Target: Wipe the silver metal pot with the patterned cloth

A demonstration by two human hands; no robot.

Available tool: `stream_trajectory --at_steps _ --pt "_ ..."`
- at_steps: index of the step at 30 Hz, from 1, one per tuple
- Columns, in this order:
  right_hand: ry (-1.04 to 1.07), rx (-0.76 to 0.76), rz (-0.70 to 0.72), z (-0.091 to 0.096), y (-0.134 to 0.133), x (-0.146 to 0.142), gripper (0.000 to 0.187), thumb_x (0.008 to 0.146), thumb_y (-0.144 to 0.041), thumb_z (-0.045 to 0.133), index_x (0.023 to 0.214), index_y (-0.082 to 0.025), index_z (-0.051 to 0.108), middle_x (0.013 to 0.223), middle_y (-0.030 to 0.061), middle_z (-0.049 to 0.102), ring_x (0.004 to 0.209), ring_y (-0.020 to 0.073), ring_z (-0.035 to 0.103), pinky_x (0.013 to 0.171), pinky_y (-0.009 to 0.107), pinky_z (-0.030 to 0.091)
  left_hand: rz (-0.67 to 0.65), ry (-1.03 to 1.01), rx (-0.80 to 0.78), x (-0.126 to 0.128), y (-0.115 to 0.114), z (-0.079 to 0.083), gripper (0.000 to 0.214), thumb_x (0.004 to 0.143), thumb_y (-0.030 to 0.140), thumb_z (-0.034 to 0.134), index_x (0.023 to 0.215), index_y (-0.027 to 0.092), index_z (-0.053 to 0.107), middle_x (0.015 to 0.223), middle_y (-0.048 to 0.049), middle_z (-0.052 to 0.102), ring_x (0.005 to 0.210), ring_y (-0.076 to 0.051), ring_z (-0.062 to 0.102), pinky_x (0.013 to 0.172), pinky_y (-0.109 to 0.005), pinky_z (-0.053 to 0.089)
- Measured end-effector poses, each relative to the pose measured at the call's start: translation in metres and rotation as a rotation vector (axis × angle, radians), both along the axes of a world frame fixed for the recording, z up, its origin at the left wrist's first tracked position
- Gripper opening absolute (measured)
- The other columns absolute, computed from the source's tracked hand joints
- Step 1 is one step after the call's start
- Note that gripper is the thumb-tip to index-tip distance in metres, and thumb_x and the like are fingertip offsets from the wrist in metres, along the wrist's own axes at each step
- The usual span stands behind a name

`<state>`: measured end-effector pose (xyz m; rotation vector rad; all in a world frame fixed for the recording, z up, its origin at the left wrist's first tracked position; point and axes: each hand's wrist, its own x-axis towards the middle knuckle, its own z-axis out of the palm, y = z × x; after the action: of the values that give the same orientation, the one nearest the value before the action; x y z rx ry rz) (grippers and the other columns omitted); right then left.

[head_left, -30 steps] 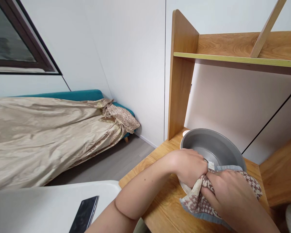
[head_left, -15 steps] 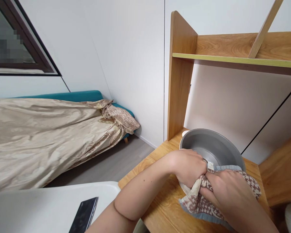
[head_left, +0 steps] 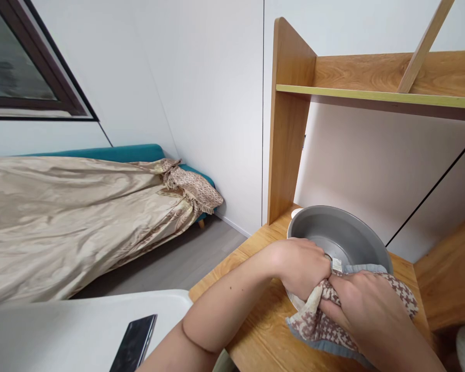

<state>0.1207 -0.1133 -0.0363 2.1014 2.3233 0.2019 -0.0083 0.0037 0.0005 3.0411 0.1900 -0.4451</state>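
Observation:
A patterned cloth (head_left: 333, 323), brown and cream with a pale blue border, is bunched up between my hands at the near rim of a round grey basin (head_left: 343, 227). My left hand (head_left: 304, 266) is closed at the rim, gripping the bunched part of the cloth. Right beside it, my right hand (head_left: 366, 299) is closed on the cloth too, its knuckles up. One side of the cloth hangs over the basin's near edge, and a small white tag shows near my left fingers. The fingertips of both hands are mostly hidden.
The basin stands on a wooden desk (head_left: 263, 330) with an upright shelf (head_left: 372, 93) behind it. A black phone (head_left: 134, 343) lies on a white surface (head_left: 62, 330) at lower left. Beyond, a teal sofa (head_left: 127, 152) is covered by a beige sheet (head_left: 81, 217).

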Motion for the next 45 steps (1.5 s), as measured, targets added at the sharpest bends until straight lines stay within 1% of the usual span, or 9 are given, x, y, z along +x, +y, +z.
stream_trajectory --at_steps 5,10,12,17,23,30,37,42,45 --pt "0.003 0.03 0.004 -0.003 0.0006 0.0017 0.025 0.091 -0.037 0.058 0.072 -0.027 0.07 0.067 0.004 0.072 0.059 0.0271 0.066 0.056 0.036 0.016 0.0 -0.007 -0.009 0.0 0.0003 0.0 0.039 0.083 0.044 0.064 0.055 0.022 0.049 0.064 -0.0048 0.068 0.049 -0.017 0.048 0.045 -0.033 0.035" --pt "0.013 0.095 0.044 -0.004 -0.0007 0.003 0.024 0.09 -0.036 0.06 0.069 -0.027 0.069 0.062 0.0028 0.071 0.053 0.0241 0.063 0.055 0.036 0.015 -0.013 0.002 -0.003 0.0004 -0.0001 0.0006 0.031 0.077 0.035 0.068 0.056 0.022 0.051 0.064 -0.0041 0.068 0.05 -0.017 0.052 0.047 -0.033 0.037" --pt "0.012 0.105 0.051 -0.0033 -0.0014 0.0032 0.024 0.089 -0.034 0.06 0.068 -0.027 0.068 0.062 0.0028 0.07 0.052 0.0239 0.062 0.055 0.036 0.015 -0.014 0.001 -0.006 0.0004 0.0 0.0005 0.031 0.078 0.036 0.068 0.055 0.022 0.051 0.065 -0.0044 0.069 0.051 -0.018 0.054 0.047 -0.033 0.037" --pt "0.009 0.067 0.04 -0.0002 -0.0018 0.0022 0.024 0.091 -0.033 0.058 0.069 -0.027 0.068 0.064 0.0031 0.071 0.054 0.0244 0.063 0.055 0.036 0.015 -0.021 -0.002 0.0 0.0002 0.0006 0.0002 0.037 0.084 0.046 0.065 0.058 0.022 0.055 0.068 -0.0064 0.071 0.053 -0.02 0.058 0.047 -0.034 0.039" --pt "0.014 0.043 0.018 0.0019 -0.0005 0.0008 0.025 0.092 -0.035 0.058 0.072 -0.027 0.069 0.066 0.0029 0.072 0.056 0.0235 0.064 0.056 0.036 0.015 -0.018 -0.01 -0.003 0.0002 0.0001 0.0005 0.029 0.082 0.04 0.066 0.06 0.021 0.059 0.068 -0.0059 0.071 0.053 -0.019 0.057 0.048 -0.034 0.039" --pt "0.011 0.005 -0.005 0.0017 -0.0021 0.0003 0.025 0.092 -0.037 0.057 0.073 -0.027 0.07 0.067 0.0034 0.073 0.059 0.0245 0.064 0.057 0.036 0.014 -0.022 -0.014 0.011 0.0001 0.0003 -0.0006 0.037 0.085 0.048 0.064 0.059 0.021 0.058 0.068 -0.0065 0.072 0.054 -0.02 0.059 0.048 -0.034 0.04" --pt "0.017 0.033 0.018 -0.001 -0.0005 0.0017 0.027 0.092 -0.036 0.056 0.071 -0.026 0.069 0.066 0.0036 0.072 0.057 0.0239 0.063 0.056 0.036 0.015 -0.018 -0.013 0.008 -0.0001 0.0014 -0.0005 0.024 0.076 0.033 0.071 0.06 0.021 0.058 0.071 -0.0056 0.073 0.056 -0.021 0.061 0.047 -0.033 0.039" --pt "0.024 0.089 0.036 -0.004 -0.0004 0.0041 0.028 0.091 -0.035 0.057 0.067 -0.026 0.068 0.063 0.0039 0.071 0.054 0.0228 0.062 0.055 0.036 0.016 -0.001 0.0 0.011 -0.0002 0.0009 0.0003 0.018 0.075 0.032 0.071 0.063 0.022 0.062 0.073 -0.0064 0.075 0.058 -0.021 0.063 0.048 -0.034 0.042" --pt "0.039 0.082 0.035 -0.004 -0.0014 0.0047 0.028 0.091 -0.035 0.057 0.067 -0.026 0.067 0.063 0.0035 0.071 0.055 0.0222 0.062 0.056 0.036 0.016 -0.002 -0.003 0.013 -0.0003 0.0006 0.0002 0.018 0.076 0.033 0.071 0.065 0.022 0.063 0.075 -0.0069 0.075 0.06 -0.022 0.064 0.05 -0.033 0.044"
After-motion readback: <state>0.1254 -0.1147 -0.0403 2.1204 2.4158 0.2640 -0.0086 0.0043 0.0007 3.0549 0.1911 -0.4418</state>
